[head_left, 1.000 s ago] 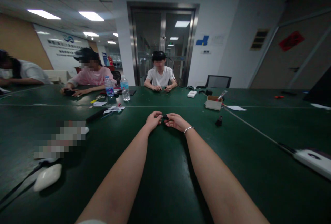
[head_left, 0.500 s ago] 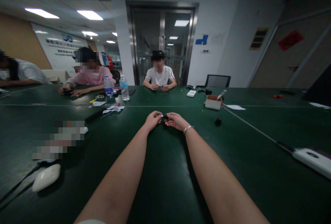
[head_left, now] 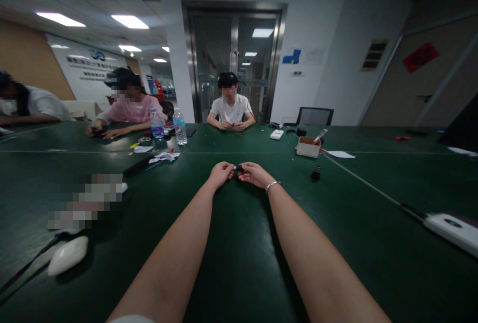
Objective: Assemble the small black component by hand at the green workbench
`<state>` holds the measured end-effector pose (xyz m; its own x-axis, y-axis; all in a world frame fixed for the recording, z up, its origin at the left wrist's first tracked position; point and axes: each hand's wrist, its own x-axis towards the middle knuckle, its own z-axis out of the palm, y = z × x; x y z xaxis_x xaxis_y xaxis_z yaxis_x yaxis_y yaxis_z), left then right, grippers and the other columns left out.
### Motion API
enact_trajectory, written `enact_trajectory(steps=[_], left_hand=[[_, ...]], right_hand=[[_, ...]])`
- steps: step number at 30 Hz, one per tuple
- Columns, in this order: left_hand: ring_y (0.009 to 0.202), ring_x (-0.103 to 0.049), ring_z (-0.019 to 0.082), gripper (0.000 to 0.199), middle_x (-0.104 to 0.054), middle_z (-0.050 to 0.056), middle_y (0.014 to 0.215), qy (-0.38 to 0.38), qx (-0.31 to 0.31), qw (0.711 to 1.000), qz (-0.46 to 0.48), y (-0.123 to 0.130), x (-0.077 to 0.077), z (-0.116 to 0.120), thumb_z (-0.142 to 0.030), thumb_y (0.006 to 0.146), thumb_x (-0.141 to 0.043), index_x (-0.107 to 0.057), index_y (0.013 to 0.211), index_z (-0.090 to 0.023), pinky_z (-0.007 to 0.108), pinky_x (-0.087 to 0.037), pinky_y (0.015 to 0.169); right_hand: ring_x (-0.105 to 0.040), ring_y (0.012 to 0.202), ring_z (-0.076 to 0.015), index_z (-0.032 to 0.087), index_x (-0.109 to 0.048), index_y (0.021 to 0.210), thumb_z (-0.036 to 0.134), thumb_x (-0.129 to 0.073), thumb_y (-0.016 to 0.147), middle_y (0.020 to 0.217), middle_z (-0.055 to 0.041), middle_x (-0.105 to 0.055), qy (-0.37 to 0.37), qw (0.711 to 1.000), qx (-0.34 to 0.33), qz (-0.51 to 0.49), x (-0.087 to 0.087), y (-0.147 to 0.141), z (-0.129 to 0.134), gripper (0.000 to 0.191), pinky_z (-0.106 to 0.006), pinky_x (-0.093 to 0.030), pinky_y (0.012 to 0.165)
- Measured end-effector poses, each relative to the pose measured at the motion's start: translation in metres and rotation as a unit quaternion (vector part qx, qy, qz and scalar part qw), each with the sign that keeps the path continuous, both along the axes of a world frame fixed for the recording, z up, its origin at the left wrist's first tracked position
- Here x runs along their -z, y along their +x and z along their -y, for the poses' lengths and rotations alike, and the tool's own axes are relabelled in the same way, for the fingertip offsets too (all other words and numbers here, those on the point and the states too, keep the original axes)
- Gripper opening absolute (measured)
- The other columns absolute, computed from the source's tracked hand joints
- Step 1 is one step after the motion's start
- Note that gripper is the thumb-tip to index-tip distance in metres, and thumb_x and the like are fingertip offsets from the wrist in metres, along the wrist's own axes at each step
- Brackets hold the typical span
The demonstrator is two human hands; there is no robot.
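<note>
My left hand (head_left: 221, 174) and my right hand (head_left: 254, 175) meet above the green table (head_left: 239, 243), fingertips pinched. Between them is a small black object with a silvery part (head_left: 238, 168), too small to name. The left fingertips close on its silvery end, the right ones on its black end. Fingers hide much of it. A bracelet circles my right wrist. To the right of my hands a small black block-like piece (head_left: 315, 173) stands on the table.
A small box (head_left: 308, 149) with a pen-like item stands at the right, near a white device (head_left: 277, 135). Two water bottles (head_left: 179, 127), a white mouse-like object (head_left: 68, 256) and papers (head_left: 164, 157) lie leftward. Several people sit across the table. A white device with a cable (head_left: 451, 228) lies right.
</note>
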<state>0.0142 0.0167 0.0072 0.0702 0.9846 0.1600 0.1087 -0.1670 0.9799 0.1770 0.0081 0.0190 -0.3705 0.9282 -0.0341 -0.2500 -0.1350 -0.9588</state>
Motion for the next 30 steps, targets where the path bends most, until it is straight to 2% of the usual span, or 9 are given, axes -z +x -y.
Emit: enact_trajectory(steps=[7,16,23,30], left_hand=[[0.043,-0.049,0.006,0.014,-0.055,-0.001,0.055,-0.003,-0.010,1.000,-0.022,0.0011,-0.0015,0.0008,-0.022,0.082,-0.053,-0.057,0.075,-0.011,0.020,-0.041,0.048],[0.042,-0.047,0.007,0.033,-0.053,0.000,0.051,0.002,-0.017,0.998,-0.064,-0.0026,0.0012,-0.0035,-0.040,0.081,-0.052,-0.056,0.064,-0.012,0.019,-0.037,0.044],[0.039,-0.043,0.007,0.044,-0.052,0.001,0.047,-0.003,-0.018,0.996,-0.082,-0.0042,0.0012,-0.0035,-0.050,0.080,-0.049,-0.062,0.066,-0.011,0.019,-0.032,0.040],[0.039,-0.043,0.007,0.047,-0.052,0.001,0.048,0.008,-0.024,0.994,-0.107,-0.0048,0.0020,-0.0049,-0.053,0.079,-0.047,-0.064,0.066,-0.012,0.019,-0.031,0.040]], right_hand=[[-0.063,0.050,-0.0097,0.012,-0.051,0.095,0.007,-0.042,0.091,0.061,-0.0038,-0.063,0.007,1.000,-0.006,0.005,-0.0004,0.0008,0.0010,0.011,-0.019,-0.054,0.052],[-0.063,0.054,-0.0084,0.012,-0.054,0.097,0.005,-0.053,0.085,0.074,-0.0057,-0.065,0.019,1.000,-0.015,-0.006,0.0028,0.0035,-0.0005,0.014,-0.019,-0.055,0.054],[-0.063,0.057,-0.0085,0.014,-0.056,0.099,0.005,-0.056,0.082,0.076,-0.0033,-0.064,0.032,0.999,-0.024,-0.006,0.0040,0.0053,-0.0006,0.018,-0.020,-0.056,0.054],[-0.063,0.055,-0.0082,0.013,-0.055,0.098,0.004,-0.055,0.083,0.074,-0.0034,-0.064,0.023,0.999,-0.025,-0.021,0.0026,0.0044,0.0009,0.017,-0.018,-0.055,0.054]])
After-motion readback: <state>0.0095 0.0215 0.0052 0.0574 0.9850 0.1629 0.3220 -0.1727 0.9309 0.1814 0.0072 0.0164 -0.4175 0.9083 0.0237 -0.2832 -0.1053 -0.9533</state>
